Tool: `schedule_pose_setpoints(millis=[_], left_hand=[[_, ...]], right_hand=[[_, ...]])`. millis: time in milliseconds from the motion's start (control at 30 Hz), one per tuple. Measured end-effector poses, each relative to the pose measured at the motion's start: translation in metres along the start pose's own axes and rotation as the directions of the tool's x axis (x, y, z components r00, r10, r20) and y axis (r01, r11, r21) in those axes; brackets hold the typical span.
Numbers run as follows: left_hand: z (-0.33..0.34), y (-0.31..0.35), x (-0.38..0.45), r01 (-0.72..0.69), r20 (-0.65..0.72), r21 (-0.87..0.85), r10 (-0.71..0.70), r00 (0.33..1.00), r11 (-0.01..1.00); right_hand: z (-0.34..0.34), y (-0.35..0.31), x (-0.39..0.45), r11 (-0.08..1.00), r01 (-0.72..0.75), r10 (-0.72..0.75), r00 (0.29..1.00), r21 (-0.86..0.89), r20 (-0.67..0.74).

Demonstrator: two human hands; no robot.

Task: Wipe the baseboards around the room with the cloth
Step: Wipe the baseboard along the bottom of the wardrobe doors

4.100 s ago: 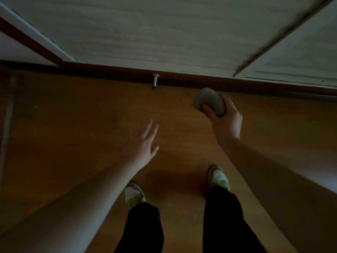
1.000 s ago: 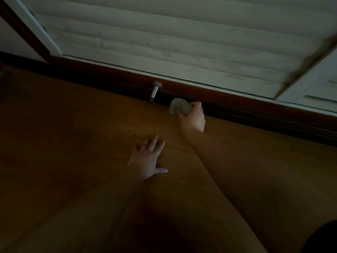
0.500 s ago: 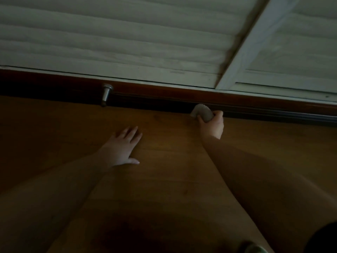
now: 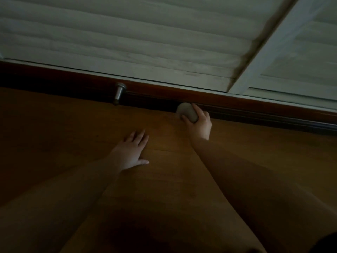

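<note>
A dark reddish-brown baseboard [image 4: 255,105] runs along the foot of the wall, from left to right across the dim view. My right hand [image 4: 199,124] grips a balled-up grey cloth [image 4: 187,111] and holds it against the lower part of the baseboard near the middle of the frame. My left hand [image 4: 130,150] lies flat on the wooden floor [image 4: 54,143] with fingers spread, a little nearer to me and left of the cloth.
A metal door stopper [image 4: 119,93] sticks out of the baseboard left of the cloth. Above the baseboard stand white louvred panels [image 4: 127,42] and a white frame post [image 4: 264,52]. Brown wooden floor stretches left and right.
Since four seconds ago I have come down low and my left hand has gone flat on the floor. My right hand stays pressed on the baseboard, right of the stopper.
</note>
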State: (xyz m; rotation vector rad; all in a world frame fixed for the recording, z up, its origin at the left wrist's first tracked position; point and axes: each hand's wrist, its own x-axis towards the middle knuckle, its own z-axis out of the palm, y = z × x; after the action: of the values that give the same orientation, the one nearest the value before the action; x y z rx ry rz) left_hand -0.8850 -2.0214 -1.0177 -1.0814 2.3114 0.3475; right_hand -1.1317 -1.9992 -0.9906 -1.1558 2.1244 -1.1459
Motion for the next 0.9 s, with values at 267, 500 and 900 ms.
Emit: schedule_pose_setpoints(millis=[267, 500, 900], left_hand=[[0.016, -0.034, -0.021, 0.184, 0.01, -0.112, -0.185, 0.983, 0.976], [0.028, -0.044, -0.041, 0.224, 0.051, -0.19, -0.218, 0.975, 0.956], [0.034, -0.038, -0.045, 0.248, 0.071, -0.245, -0.238, 0.969, 0.937]], right_hand=[[0.084, -0.049, -0.012, 0.992, 0.036, -0.048, 0.995, 0.123, 0.09], [0.126, -0.073, -0.009, 0.986, 0.008, -0.029, 0.992, 0.164, 0.124], [0.131, -0.08, -0.002, 0.985, -0.005, -0.021, 0.989, 0.173, 0.146]])
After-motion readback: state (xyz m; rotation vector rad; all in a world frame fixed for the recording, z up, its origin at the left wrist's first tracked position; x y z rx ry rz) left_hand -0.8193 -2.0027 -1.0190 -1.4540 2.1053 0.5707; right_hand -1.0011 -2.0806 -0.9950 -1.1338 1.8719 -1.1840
